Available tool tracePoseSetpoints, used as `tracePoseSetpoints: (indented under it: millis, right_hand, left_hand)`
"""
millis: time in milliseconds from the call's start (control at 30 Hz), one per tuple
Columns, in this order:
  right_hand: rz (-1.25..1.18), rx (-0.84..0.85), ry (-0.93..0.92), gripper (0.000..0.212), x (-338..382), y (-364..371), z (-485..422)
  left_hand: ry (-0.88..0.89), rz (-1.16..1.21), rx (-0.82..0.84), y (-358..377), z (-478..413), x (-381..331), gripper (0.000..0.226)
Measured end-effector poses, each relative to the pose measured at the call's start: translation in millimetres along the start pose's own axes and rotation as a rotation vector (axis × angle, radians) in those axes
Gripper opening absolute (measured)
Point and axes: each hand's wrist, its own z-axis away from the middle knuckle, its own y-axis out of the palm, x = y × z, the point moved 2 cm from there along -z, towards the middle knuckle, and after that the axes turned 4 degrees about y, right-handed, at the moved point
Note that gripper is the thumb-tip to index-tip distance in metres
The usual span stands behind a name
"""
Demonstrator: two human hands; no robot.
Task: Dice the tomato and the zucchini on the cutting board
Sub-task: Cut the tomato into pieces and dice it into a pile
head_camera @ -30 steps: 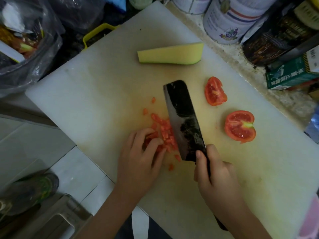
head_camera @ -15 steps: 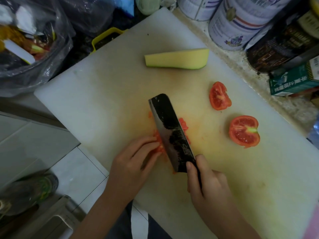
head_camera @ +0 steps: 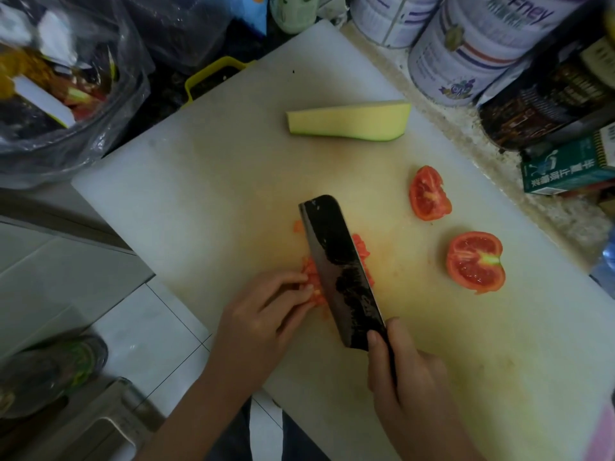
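A white cutting board [head_camera: 206,194] fills the middle of the view. My right hand [head_camera: 409,390] grips the handle of a black cleaver [head_camera: 342,274], whose blade lies over a pile of diced tomato [head_camera: 312,281]. My left hand [head_camera: 263,321] holds the dice with curled fingertips against the blade's left side. More dice show on the blade's right. A tomato wedge [head_camera: 429,194] and a tomato half [head_camera: 476,261], cut face up, lie to the right. A peeled zucchini piece [head_camera: 349,123] lies at the far side.
Two large tins [head_camera: 472,58] stand behind the board's far right edge, with a dark packet and a green box [head_camera: 569,168] beside them. A plastic bag of scraps [head_camera: 56,94] sits at the far left. Floor tiles and a shoe [head_camera: 50,371] show below left.
The cleaver has moved left over the diced tomato, gathering the scattered bits against my left fingers. The view has shifted slightly.
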Motion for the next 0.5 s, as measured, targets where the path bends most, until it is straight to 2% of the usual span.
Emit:
tracePoseSetpoints:
  millis: [133, 233, 300, 500]
  right_hand:
    - [0.077, 0.006, -0.002, 0.021, 7, 2, 1]
    - [0.151, 0.002, 0.072, 0.016, 10, 7, 2]
    - [0.171, 0.024, 0.115, 0.02, 11, 11, 4]
    - [0.318, 0.072, 0.156, 0.019, 18, 26, 5]
  left_hand:
    - [-0.008, 0.011, -0.021, -1, -1, -2, 0.017]
    - [-0.016, 0.018, -0.021, -1, 0, -4, 0.018]
    - [-0.02, 0.024, -0.018, -1, 0, -4, 0.018]
    - [-0.036, 0.043, -0.003, -1, 1, -1, 0.016]
